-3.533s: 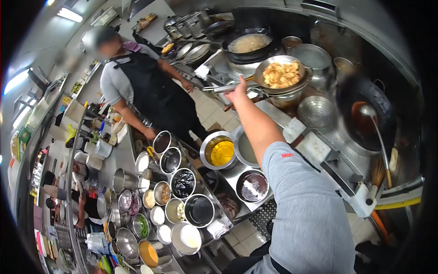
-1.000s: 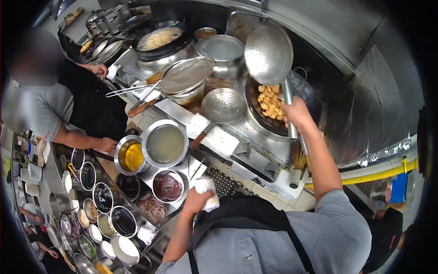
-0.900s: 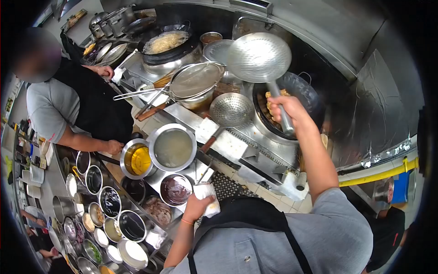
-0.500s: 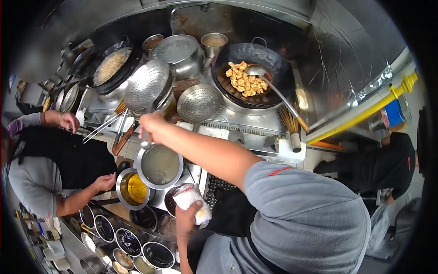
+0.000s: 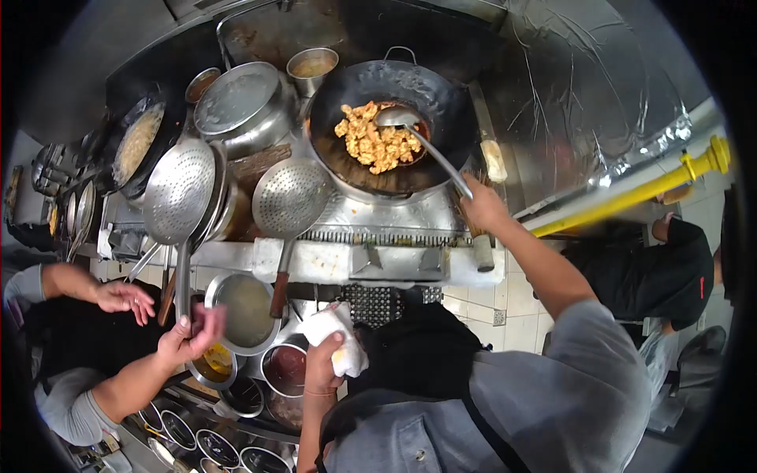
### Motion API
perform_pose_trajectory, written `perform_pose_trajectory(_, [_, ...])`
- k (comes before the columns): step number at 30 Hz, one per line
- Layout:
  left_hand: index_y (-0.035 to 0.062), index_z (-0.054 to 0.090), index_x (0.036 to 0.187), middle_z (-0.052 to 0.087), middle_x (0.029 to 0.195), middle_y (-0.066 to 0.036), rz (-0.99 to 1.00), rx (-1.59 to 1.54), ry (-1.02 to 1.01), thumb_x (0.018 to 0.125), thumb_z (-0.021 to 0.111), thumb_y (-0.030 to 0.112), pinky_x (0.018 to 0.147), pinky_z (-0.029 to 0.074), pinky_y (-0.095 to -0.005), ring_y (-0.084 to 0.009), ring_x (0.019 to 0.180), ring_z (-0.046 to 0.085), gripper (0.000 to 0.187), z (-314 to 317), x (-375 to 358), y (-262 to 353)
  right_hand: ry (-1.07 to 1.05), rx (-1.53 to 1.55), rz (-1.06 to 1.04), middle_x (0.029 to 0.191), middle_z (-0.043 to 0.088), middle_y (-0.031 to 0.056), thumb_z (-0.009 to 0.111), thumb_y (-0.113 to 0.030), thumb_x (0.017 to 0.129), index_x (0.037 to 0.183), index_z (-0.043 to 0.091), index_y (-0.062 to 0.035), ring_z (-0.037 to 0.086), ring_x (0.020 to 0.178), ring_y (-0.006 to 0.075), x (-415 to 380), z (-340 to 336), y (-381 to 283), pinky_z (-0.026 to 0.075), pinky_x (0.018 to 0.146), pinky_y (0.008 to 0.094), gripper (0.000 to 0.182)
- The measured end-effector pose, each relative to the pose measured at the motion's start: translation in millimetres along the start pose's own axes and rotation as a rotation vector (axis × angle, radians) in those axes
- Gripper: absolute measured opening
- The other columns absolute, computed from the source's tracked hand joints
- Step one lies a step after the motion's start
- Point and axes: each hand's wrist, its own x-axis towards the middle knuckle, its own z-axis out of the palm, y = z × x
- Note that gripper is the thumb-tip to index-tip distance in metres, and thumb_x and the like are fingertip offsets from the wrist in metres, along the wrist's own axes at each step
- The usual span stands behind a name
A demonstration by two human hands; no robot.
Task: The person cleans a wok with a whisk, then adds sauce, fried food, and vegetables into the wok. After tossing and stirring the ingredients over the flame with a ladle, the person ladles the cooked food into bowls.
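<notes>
My right hand (image 5: 482, 205) is closed around the handle of a ladle (image 5: 445, 162), whose bowl rests among golden fried pieces (image 5: 378, 142) in a large black wok (image 5: 449, 94). Some dark red sauce shows beneath the pieces. In my left hand (image 5: 322, 364) is a folded white cloth (image 5: 335, 331), held low in front of my body. A perforated strainer (image 5: 292, 197) with a wooden grip lies left of the wok. Farther left, a larger strainer (image 5: 180, 193) leans on a pot, its metal handle pointing down.
A co-worker's hands (image 5: 193, 339) are close by on the left, near a pot of cloudy liquid (image 5: 248, 311) and a pot of yellow liquid (image 5: 214, 364). A lidded pot (image 5: 240, 102) and a second wok (image 5: 142, 142) stand behind. A yellow pipe (image 5: 631, 193) runs along the right.
My right hand has left the large strainer's handle on the left and moved right, taking hold of the ladle. My left hand keeps the cloth. The view has shifted right.
</notes>
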Motion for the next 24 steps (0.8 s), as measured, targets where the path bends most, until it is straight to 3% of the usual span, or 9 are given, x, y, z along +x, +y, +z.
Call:
perform_pose_trajectory(2, [0.0034, 0.052, 0.114, 0.062, 0.085, -0.011, -0.052, 0.116, 0.062, 0.081, 0.062, 0.035, 0.055, 0.052, -0.0302, -0.0204, 0.069, 0.063, 0.047, 35.2, 24.7, -1.7, -0.264, 0.667, 0.155, 0.067, 0.054, 0.0096, 0.053, -0.015, 0.089, 0.137, 0.036, -0.0088, 0.05, 0.044, 0.0228, -4.2, -24.6, 1.3, 0.046, 0.041, 0.0355, 0.051])
perform_pose_trajectory(3, [0.0046, 0.052, 0.112, 0.061, 0.084, -0.01, -0.104, 0.042, 0.109, 0.084, 0.06, 0.029, 0.056, 0.052, -0.0323, -0.0204, 0.068, 0.062, 0.039, 47.1, 40.5, -3.5, -0.274, 0.96, 0.33, 0.065, 0.048, 0.0048, 0.051, -0.013, 0.09, 0.137, 0.035, -0.0075, 0.044, 0.04, 0.0144, -5.9, -24.2, 5.8, 0.038, 0.031, 0.0299, 0.05])
perform_pose_trajectory(9, [0.0089, 0.054, 0.096, 0.058, 0.076, -0.006, -0.085, -0.077, 0.022, 0.083, 0.056, 0.027, 0.057, 0.051, -0.0341, -0.0198, 0.066, 0.06, 0.022, 100.4, 135.5, 3.2, -0.29, 1.282, 0.64, 0.062, 0.044, 0.002, 0.049, -0.013, 0.092, 0.118, 0.046, -0.0021, 0.042, 0.041, 0.012, -4.1, -26.7, -6.4, 0.036, 0.032, 0.0294, 0.028])
perform_pose_trajectory(12, [0.0106, 0.056, 0.094, 0.06, 0.074, -0.004, -0.063, -0.04, -0.002, 0.082, 0.051, 0.027, 0.058, 0.052, -0.0332, -0.0193, 0.064, 0.061, 0.021, 112.7, 156.0, 15.2, -0.508, 1.444, 0.549, 0.062, 0.044, 0.0017, 0.05, -0.015, 0.093, 0.104, 0.048, -0.0044, 0.043, 0.042, 0.0111, -3.0, -33.9, -20.3, 0.035, 0.032, 0.0286, 0.016])
perform_pose_trajectory(16, [0.0135, 0.06, 0.093, 0.063, 0.083, -0.003, -0.139, -0.017, -0.098, 0.084, 0.042, 0.031, 0.064, 0.053, -0.0346, -0.0189, 0.072, 0.063, 0.027, 105.8, 171.6, 20.4, -0.676, 1.483, 0.508, 0.063, 0.046, 0.0015, 0.05, -0.016, 0.093, 0.092, 0.048, -0.0054, 0.043, 0.042, 0.0095, -4.5, -58.1, -31.3, 0.034, 0.032, 0.028, 0.011])
perform_pose_trajectory(20, [0.0142, 0.06, 0.096, 0.063, 0.084, -0.003, -0.224, -0.018, -0.109, 0.084, 0.043, 0.032, 0.068, 0.052, -0.039, -0.0208, 0.078, 0.063, 0.028, 98.8, 171.6, 29.6, -0.541, 1.137, 0.311, 0.063, 0.045, 0.0006, 0.052, -0.014, 0.092, 0.122, 0.049, -0.0019, 0.045, 0.042, 0.0103, -36.5, -76.3, -54.1, 0.036, 0.034, 0.0269, 0.033])
perform_pose_trajectory(21, [0.014, 0.059, 0.096, 0.063, 0.085, -0.003, -0.251, -0.033, -0.133, 0.084, 0.042, 0.033, 0.068, 0.052, -0.0387, -0.0207, 0.077, 0.063, 0.028, 97.8, 171.8, 31.0, -0.543, 1.021, 0.277, 0.073, 0.058, 0.0067, 0.054, -0.012, 0.09, 0.135, 0.04, -0.005, 0.056, 0.052, 0.0163, -39.8, -81.7, -56.3, 0.048, 0.048, 0.0284, 0.048])
perform_pose_trajectory(22, [0.0138, 0.059, 0.096, 0.064, 0.085, -0.003, -0.275, -0.049, -0.156, 0.084, 0.042, 0.033, 0.068, 0.052, -0.0384, -0.0205, 0.077, 0.063, 0.028, 96.2, 172.5, 32.4, -0.548, 1.007, 0.286, 0.073, 0.058, 0.0067, 0.054, -0.012, 0.09, 0.135, 0.04, -0.005, 0.056, 0.052, 0.0163, -44.0, -82.7, -56.8, 0.048, 0.048, 0.0284, 0.048])
perform_pose_trajectory(24, [0.013, 0.059, 0.096, 0.064, 0.085, -0.003, -0.297, -0.049, -0.15, 0.084, 0.042, 0.032, 0.068, 0.052, -0.0385, -0.0205, 0.077, 0.063, 0.028, 94.0, 177.0, 33.5, -0.329, 0.823, 0.042, 0.092, 0.066, 0.0143, 0.057, -0.01, 0.089, 0.136, 0.041, -0.0076, 0.065, 0.071, 0.0227, -52.6, -82.8, -56.0, 0.051, 0.069, 0.0304, 0.05])
